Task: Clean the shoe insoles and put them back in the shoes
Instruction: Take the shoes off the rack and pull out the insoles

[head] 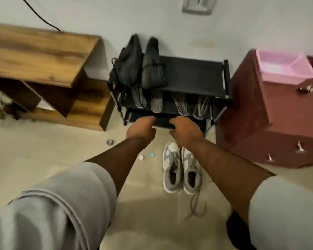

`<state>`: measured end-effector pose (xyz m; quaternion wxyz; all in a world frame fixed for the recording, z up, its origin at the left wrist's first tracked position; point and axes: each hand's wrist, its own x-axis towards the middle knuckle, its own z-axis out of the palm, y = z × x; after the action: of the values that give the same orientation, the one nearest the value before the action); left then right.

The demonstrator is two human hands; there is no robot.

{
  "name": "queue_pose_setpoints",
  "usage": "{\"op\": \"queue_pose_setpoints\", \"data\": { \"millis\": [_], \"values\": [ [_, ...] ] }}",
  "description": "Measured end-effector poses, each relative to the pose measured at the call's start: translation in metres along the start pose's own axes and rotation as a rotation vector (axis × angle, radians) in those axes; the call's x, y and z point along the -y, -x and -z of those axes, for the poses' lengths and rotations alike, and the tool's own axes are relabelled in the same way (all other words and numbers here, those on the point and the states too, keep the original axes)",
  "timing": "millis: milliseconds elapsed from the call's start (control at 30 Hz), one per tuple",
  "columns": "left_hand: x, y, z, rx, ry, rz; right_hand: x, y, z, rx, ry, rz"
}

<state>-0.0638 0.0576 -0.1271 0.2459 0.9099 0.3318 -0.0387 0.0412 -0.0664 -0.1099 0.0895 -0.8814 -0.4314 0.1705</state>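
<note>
A pair of grey and white sneakers [181, 170] stands on the floor below my hands, laces loose. A black shoe rack [193, 76] stands against the wall with dark shoes [143, 65] on its top left. Several insoles [182, 105] lie on its middle shelf, two dark on the left and two striped on the right. My left hand [142, 128] and my right hand [184, 129] reach toward the rack's lower front edge, fingers curled, nothing visibly held.
A wooden shelf unit [43, 69] stands left of the rack. A dark red drawer chest [271, 114] with a pink plastic tub [285, 65] on top stands right. Small bottle caps [146, 156] lie on the beige floor. A black cable hangs on the wall.
</note>
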Motion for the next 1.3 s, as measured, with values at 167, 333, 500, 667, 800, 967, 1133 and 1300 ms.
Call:
{"op": "queue_pose_setpoints", "data": {
  "millis": [167, 333, 500, 667, 800, 967, 1133, 1300],
  "values": [
    [0.019, -0.039, 0.064, -0.235, 0.299, 0.090, 0.043, -0.053, 0.043, -0.150, -0.207, 0.045],
    [0.065, -0.100, 0.078, -0.249, 0.877, 0.358, 0.046, -0.137, 0.036, -0.243, -0.988, -0.328],
    [0.099, -0.162, 0.081, -0.148, 1.229, 0.422, 0.017, -0.203, 0.024, -0.013, -1.288, -0.468],
    [0.111, -0.196, 0.081, -0.075, 1.230, 0.375, 0.001, -0.228, 0.017, -0.008, -1.104, -0.334],
    [0.091, -0.193, 0.089, -0.096, 1.290, 0.258, 0.006, -0.221, 0.028, -0.063, -1.068, -0.183],
    [0.083, -0.130, 0.094, -0.246, 0.872, 0.108, 0.015, -0.154, 0.043, -0.203, -0.807, -0.006],
    [0.073, 0.015, 0.074, -0.331, 0.667, 0.063, 0.045, -0.015, 0.033, -0.216, -0.529, 0.061],
    [0.074, 0.151, 0.022, -0.304, 0.613, 0.174, 0.067, 0.110, -0.025, -0.093, -0.362, 0.146]
  ]
}}
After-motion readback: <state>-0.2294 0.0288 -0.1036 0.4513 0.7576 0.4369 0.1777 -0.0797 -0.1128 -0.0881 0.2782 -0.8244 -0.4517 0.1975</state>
